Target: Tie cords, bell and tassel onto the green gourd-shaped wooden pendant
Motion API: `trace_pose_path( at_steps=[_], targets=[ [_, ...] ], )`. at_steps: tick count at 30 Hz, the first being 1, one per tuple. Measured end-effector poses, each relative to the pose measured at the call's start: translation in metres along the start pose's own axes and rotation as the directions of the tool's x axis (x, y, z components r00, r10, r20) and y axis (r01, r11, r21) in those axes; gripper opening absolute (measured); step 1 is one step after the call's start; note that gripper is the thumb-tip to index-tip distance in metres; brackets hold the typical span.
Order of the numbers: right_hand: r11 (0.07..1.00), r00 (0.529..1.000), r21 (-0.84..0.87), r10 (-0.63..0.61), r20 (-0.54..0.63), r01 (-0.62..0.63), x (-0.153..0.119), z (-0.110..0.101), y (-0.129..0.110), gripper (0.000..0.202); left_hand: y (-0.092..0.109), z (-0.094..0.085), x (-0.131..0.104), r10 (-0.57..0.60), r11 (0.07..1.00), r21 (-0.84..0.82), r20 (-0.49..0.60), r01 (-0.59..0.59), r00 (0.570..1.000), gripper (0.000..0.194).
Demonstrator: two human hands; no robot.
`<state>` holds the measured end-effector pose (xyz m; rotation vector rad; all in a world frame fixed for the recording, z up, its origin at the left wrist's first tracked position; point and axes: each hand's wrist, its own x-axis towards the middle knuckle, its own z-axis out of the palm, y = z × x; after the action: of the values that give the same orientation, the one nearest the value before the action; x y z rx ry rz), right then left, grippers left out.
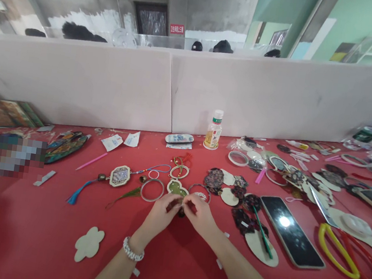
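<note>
My left hand (167, 206) and my right hand (196, 210) meet fingertip to fingertip over the red table. Both are closed in a pinch; what sits between the fingers is too small to name. Just behind them lies a green gourd-shaped piece with a pale rim (176, 188), partly covered by my fingers. A pale oval ring (179, 172) with a red cord (186, 159) extends beyond it. Left of my left hand rests a round hoop (152, 190). Another bracelet-like ring (200, 188) is partly hidden behind my right hand. A dark bit shows beneath the fingertips.
Scissors (343, 254), a phone (292, 233) and a green pen (262, 233) lie to the right. A tasselled pendant (120, 176) and a flower-shaped pale piece (88, 244) are on the left. A bottle (213, 130) stands before the white partition (110, 87).
</note>
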<state>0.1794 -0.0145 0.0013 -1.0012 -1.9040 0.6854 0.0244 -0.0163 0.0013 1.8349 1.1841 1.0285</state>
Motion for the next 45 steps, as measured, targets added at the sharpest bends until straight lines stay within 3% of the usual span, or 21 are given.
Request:
trace_pose_path(
  at_steps=[13, 24, 33, 45],
  targets=[
    [0.999, 0.999, -0.024, -0.037, 0.013, 0.038, -0.001, -0.001, 0.0, 0.012, 0.011, -0.007, 0.001, -0.023, 1.0, -0.001, 0.039, 0.023, 0.999, 0.019],
    [0.999, 0.999, -0.008, -0.035, 0.017, 0.035, -0.001, -0.004, -0.001, 0.012, 0.005, -0.005, 0.002, -0.091, 0.994, -0.06, 0.033, 0.093, 0.995, 0.012],
    [1.0, 0.999, 0.012, -0.022, 0.025, 0.021, 0.0, -0.003, 0.0, 0.012, 0.007, -0.004, 0.001, -0.058, 0.998, 0.026, -0.039, 0.059, 0.998, 0.01],
    [0.995, 0.995, 0.026, 0.094, -0.017, -0.093, 0.002, -0.008, -0.002, 0.011, 0.009, -0.008, 0.001, -0.008, 1.0, 0.006, -0.008, 0.008, 1.0, 0.015]
  ],
)
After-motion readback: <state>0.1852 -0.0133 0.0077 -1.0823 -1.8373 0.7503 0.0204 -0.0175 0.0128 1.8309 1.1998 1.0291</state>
